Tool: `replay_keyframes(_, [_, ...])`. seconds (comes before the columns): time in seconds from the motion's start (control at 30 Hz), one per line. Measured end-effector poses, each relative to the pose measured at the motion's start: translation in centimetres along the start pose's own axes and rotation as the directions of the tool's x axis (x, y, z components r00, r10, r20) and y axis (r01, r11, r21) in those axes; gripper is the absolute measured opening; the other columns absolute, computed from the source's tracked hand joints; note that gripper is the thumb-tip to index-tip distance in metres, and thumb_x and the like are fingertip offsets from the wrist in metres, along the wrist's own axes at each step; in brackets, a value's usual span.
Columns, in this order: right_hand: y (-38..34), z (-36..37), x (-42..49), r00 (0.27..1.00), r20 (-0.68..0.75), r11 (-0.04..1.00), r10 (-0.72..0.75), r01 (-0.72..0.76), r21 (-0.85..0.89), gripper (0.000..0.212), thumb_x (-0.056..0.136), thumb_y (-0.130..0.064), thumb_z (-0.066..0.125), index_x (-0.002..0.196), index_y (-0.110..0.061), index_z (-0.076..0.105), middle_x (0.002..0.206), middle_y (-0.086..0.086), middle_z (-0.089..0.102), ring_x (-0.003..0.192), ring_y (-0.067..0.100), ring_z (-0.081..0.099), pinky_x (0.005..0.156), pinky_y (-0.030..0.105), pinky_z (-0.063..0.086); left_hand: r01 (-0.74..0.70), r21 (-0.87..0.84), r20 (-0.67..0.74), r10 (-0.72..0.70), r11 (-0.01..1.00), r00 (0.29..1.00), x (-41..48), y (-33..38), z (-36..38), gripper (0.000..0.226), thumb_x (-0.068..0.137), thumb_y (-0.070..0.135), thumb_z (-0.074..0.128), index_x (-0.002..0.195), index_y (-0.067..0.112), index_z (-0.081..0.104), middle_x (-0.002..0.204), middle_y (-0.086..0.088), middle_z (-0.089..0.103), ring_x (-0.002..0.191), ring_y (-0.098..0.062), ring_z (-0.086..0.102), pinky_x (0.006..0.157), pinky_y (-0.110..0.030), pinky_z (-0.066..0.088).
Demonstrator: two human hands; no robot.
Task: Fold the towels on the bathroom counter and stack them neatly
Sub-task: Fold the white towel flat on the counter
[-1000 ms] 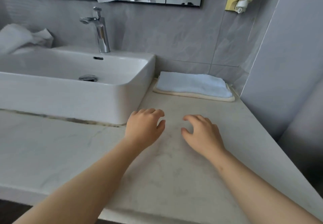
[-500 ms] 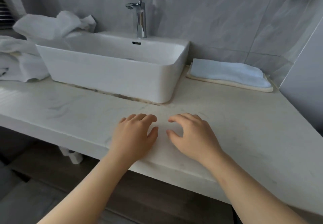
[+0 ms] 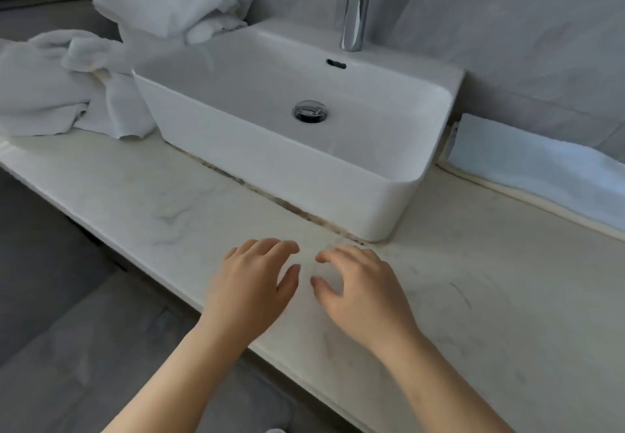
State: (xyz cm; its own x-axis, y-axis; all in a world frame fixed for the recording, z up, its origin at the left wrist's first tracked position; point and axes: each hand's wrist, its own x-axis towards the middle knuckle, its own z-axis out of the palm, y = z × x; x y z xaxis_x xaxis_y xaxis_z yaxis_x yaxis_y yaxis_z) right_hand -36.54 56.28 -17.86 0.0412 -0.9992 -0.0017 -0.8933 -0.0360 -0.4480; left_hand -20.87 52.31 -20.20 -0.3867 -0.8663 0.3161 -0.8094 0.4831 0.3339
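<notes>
The sink (image 3: 270,168) shows only its metal drain plug (image 3: 309,112) inside, and the tap (image 3: 353,9) at its far edge is cut off by the top of the view. Crumpled white towels (image 3: 61,84) lie heaped on the worktop (image 3: 473,297) at the far left, partly behind the sink, while a folded blue towel (image 3: 527,165) sits on a cream towel (image 3: 473,183) at the right, both cut off. The left hand (image 3: 252,292) and right hand (image 3: 358,294) are side by side near the front edge, fingers loosely curled and holding nothing, perhaps resting on the worktop.
</notes>
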Motion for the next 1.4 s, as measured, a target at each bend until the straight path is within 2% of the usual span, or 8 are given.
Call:
replay_keyframes(0.2, [-4.1,-0.6,1.7,0.988,0.126,0.996,-0.089,0.085,0.037,0.038,0.093,-0.042,0.047,0.129,-0.029,0.05,0.133,-0.015,0.05,0.123,0.008,0.042,0.104,0.026,0.034,0.131,0.042,-0.023,-0.13,0.991,0.991,-0.9,-1.0,-4.1,0.025,0.077,0.032,0.056,0.091,0.019,0.071,0.086,0.007,0.071,0.072,-0.017,0.069,0.059,-0.025,0.049])
replay_keyframes(0.33, [-6.9,0.1,3.3,0.972,0.176,0.987,-0.157,0.148,0.06,0.038,0.093,-0.039,0.047,0.129,-0.027,0.051,0.133,-0.013,0.051,0.123,0.009,0.042,0.104,0.027,0.035,0.221,0.06,-0.051,-0.218,0.973,0.975,-1.8,-3.3,-5.9,0.025,0.076,0.031,0.057,0.092,0.018,0.071,0.085,0.005,0.072,0.071,-0.019,0.069,0.058,-0.028,0.051])
replay_keyframes(0.57, [-12.9,3.3,8.9,0.939,0.241,0.969,-0.247,0.244,0.042,0.037,0.093,-0.039,0.047,0.129,-0.027,0.051,0.132,-0.012,0.052,0.122,0.01,0.043,0.103,0.027,0.035,0.363,0.052,-0.091,-0.358,0.93,0.929,-2.0,-10.8,-8.5,0.02,0.075,0.018,0.075,0.095,0.015,0.071,0.087,0.002,0.072,0.068,-0.021,0.066,0.061,-0.029,0.045])
replay_keyframes(0.83, [-21.7,8.3,17.8,0.925,0.291,0.969,-0.245,0.244,0.043,0.036,0.094,-0.037,0.047,0.127,-0.025,0.052,0.132,-0.011,0.052,0.123,0.012,0.042,0.102,0.028,0.034,0.341,0.092,-0.05,-0.338,0.936,0.94,1.2,-23.4,-11.7,0.021,0.073,0.016,0.075,0.093,0.014,0.07,0.082,0.001,0.071,0.068,-0.023,0.066,0.059,-0.029,0.046])
replay_keyframes(1.0, [-26.8,10.3,23.3,0.924,0.292,0.969,-0.246,0.246,0.035,0.036,0.094,-0.036,0.047,0.128,-0.024,0.052,0.132,-0.01,0.052,0.123,0.013,0.043,0.101,0.027,0.035,0.353,0.071,-0.03,-0.352,0.933,0.935,3.5,-30.6,-13.7,0.021,0.08,0.018,0.071,0.1,0.013,0.07,0.092,-0.001,0.071,0.074,-0.024,0.065,0.066,-0.03,0.044])
replay_keyframes(1.13, [-29.5,11.6,26.9,0.931,0.275,0.97,-0.241,0.242,0.033,0.036,0.094,-0.035,0.048,0.128,-0.023,0.053,0.132,-0.008,0.053,0.122,0.014,0.044,0.1,0.027,0.036,0.325,0.054,-0.053,-0.322,0.944,0.945,5.8,-34.8,-14.6,0.022,0.083,0.018,0.067,0.104,0.012,0.069,0.098,-0.002,0.071,0.077,-0.024,0.066,0.069,-0.031,0.045])
replay_keyframes(1.3, [-31.2,12.8,29.9,0.937,0.252,0.97,-0.242,0.242,0.034,0.035,0.094,-0.032,0.047,0.127,-0.024,0.054,0.131,-0.009,0.053,0.122,0.013,0.043,0.101,0.026,0.034,0.327,0.028,-0.068,-0.324,0.945,0.944,7.9,-38.3,-14.6,0.024,0.084,0.018,0.066,0.107,0.011,0.068,0.104,-0.004,0.07,0.091,-0.027,0.066,0.073,-0.034,0.048])
replay_keyframes(1.4, [-31.4,13.2,31.7,0.954,0.181,0.97,-0.24,0.243,0.002,0.035,0.093,-0.028,0.049,0.127,-0.022,0.055,0.132,-0.008,0.052,0.123,0.015,0.042,0.1,0.025,0.03,0.33,0.011,-0.094,-0.328,0.944,0.94,9.2,-39.9,-14.3,0.022,0.081,0.013,0.069,0.102,0.01,0.069,0.1,-0.005,0.07,0.085,-0.028,0.065,0.065,-0.031,0.048])
